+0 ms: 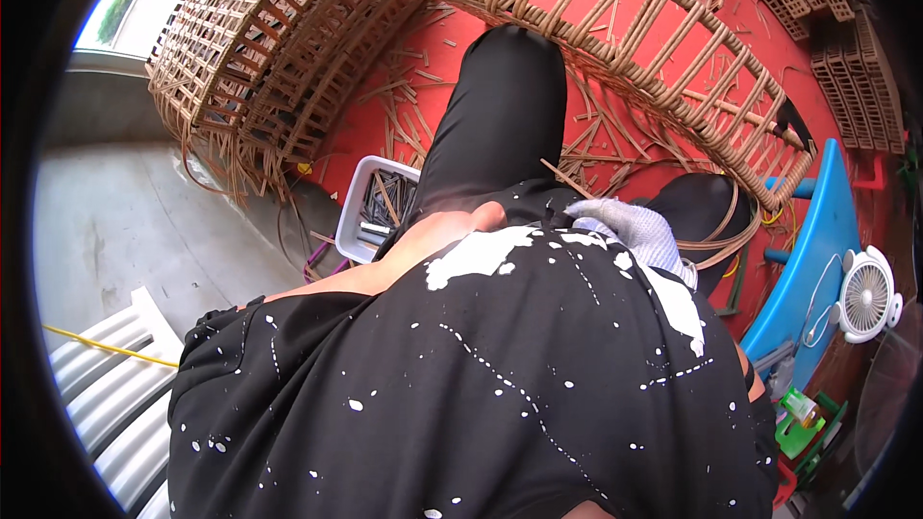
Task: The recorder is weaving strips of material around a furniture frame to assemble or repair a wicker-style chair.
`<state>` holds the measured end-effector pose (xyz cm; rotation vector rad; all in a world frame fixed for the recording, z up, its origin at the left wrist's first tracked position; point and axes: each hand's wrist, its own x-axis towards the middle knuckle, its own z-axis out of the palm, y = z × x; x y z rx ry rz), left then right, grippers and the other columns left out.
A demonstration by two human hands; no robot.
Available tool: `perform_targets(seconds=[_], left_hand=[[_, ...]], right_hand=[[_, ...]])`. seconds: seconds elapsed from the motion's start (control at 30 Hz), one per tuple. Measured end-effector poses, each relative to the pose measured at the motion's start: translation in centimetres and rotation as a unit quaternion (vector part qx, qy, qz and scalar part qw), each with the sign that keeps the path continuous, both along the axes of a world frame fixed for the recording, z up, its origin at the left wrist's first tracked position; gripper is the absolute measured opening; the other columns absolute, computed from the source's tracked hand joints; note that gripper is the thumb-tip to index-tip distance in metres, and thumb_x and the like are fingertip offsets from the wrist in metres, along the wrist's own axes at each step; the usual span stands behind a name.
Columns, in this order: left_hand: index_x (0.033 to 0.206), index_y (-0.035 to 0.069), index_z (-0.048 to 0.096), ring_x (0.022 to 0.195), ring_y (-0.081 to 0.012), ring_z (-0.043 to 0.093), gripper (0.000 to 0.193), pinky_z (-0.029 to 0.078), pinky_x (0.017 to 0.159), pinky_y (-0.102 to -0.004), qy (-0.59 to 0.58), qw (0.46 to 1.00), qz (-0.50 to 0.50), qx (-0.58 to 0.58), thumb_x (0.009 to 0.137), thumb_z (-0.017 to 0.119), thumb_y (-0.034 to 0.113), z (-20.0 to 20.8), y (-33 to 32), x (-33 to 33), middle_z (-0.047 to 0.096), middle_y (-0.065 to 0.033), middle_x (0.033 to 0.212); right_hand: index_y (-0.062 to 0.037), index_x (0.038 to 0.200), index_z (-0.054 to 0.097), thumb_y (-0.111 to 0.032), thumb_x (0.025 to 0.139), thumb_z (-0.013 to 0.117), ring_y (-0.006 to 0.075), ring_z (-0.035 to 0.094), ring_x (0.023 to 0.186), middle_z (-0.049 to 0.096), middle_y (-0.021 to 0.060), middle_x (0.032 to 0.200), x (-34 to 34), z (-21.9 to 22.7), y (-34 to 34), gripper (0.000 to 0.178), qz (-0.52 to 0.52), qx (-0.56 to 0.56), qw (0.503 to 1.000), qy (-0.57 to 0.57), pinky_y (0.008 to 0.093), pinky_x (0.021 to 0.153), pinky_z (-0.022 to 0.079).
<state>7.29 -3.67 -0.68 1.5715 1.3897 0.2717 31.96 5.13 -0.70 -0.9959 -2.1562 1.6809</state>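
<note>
My bare left hand (460,225) is low at my lap, partly covered by my black shirt with white splashes; its fingers hardly show. Close to its right, my right hand (635,231) wears a pale knitted glove, the fingers bent inward towards the left hand. Whatever lies between the hands is hidden by the shirt and dark trousers. Just beyond the glove a thin brown strip (565,178) sticks out. Ahead of my knees, a long open-woven wicker frame (615,43) slants from upper middle down to the right, apart from both hands.
Wicker baskets (260,48) stand at the far left, strip ends trailing. A white bin (358,202) with small dark pieces sits by my left leg. Cut strips litter the red floor (423,86). A blue plastic table (817,240) and white fan (865,294) are right; a white slatted chair (115,375), left.
</note>
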Motion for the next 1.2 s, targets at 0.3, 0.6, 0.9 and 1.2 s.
perform_targets(seconds=[0.3, 0.6, 0.9, 1.2], left_hand=[[0.088, 0.008, 0.037, 0.074, -0.0365, 0.058, 0.021, 0.042, 0.066, -0.0417, -0.012, 1.000, -0.019, -0.011, 0.087, 0.048, 0.026, -0.3, 0.0, 0.2, 0.054, -0.0169, 0.072], [0.074, 0.007, 0.043, 0.066, -0.0091, 0.050, 0.022, 0.037, 0.065, -0.0258, -0.114, 0.986, -0.060, -0.107, 0.092, 0.050, 0.015, -0.1, 1.0, -1.2, 0.044, 0.0018, 0.066], [0.084, 0.002, 0.056, 0.076, -0.0105, 0.053, 0.015, 0.041, 0.071, -0.0285, -0.276, 0.957, 0.059, -0.068, 0.095, 0.051, 0.011, -0.5, -1.0, -1.2, 0.056, -0.0009, 0.075], [0.096, 0.001, 0.059, 0.082, -0.0250, 0.058, 0.026, 0.045, 0.077, -0.0334, -0.137, 0.983, -0.110, -0.052, 0.093, 0.052, 0.025, -1.3, 0.8, -1.2, 0.061, -0.0125, 0.087]], right_hand=[[-0.0089, 0.110, 0.064, -0.025, 0.078, 0.068, 0.0279, 0.065, 0.095, 0.067, 0.0115, 0.101, 0.2, 0.4, 0.0, 0.036, 0.004, -0.005, 0.999, -0.046, 0.0339, 0.085, 0.050], [-0.0097, 0.112, 0.064, -0.023, 0.079, 0.066, 0.0274, 0.065, 0.095, 0.067, 0.0111, 0.101, 0.6, -0.1, 0.9, 0.035, 0.108, 0.045, 0.992, -0.046, 0.0342, 0.083, 0.051], [-0.0104, 0.112, 0.064, -0.022, 0.078, 0.064, 0.0270, 0.065, 0.094, 0.067, 0.0106, 0.101, 0.5, 0.0, 1.1, 0.036, 0.144, 0.033, 0.988, -0.040, 0.0337, 0.083, 0.051], [-0.0086, 0.112, 0.064, -0.011, 0.082, 0.060, 0.0203, 0.064, 0.096, 0.067, 0.0076, 0.101, -0.6, 0.3, 1.7, 0.030, 0.193, 0.026, 0.978, -0.076, 0.0292, 0.084, 0.050]])
